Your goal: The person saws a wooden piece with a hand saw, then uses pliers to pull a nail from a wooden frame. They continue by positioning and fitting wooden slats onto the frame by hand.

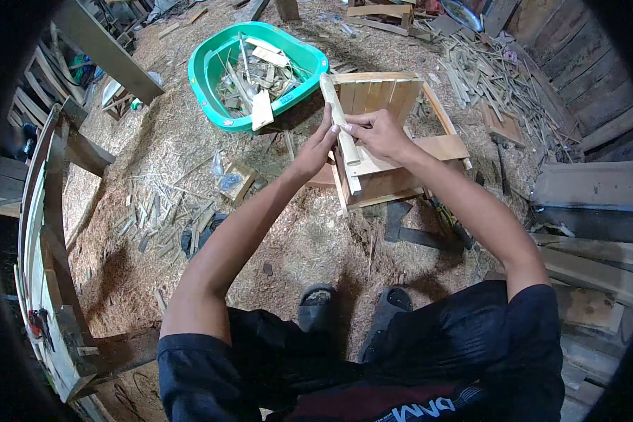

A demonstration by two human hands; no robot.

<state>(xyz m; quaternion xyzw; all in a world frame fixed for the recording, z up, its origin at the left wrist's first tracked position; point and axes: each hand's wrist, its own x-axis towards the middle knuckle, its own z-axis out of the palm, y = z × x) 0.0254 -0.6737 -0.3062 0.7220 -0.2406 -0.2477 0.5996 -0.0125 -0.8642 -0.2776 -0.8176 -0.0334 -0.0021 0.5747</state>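
A pale, flat wooden strip with a rounded near end (348,149) runs along the left side of a small slatted wooden chair (381,95). My left hand (319,145) is closed on the strip from its left side, thumb on top near the middle. From the right, my right hand (381,135) grips the same strip, its thumb close to the other thumb. Beneath the hands stand the chair's light frame and a wide board (439,148) at its front. The fingers under the strip are partly hidden.
A green plastic tub (198,79) full of wood offcuts stands ahead to the left. Sawdust and scraps cover the floor (274,246). A scrap pile (485,77) lies at the right, with stacked boards (591,271) nearer. A curved wooden frame (46,232) stands at the left.
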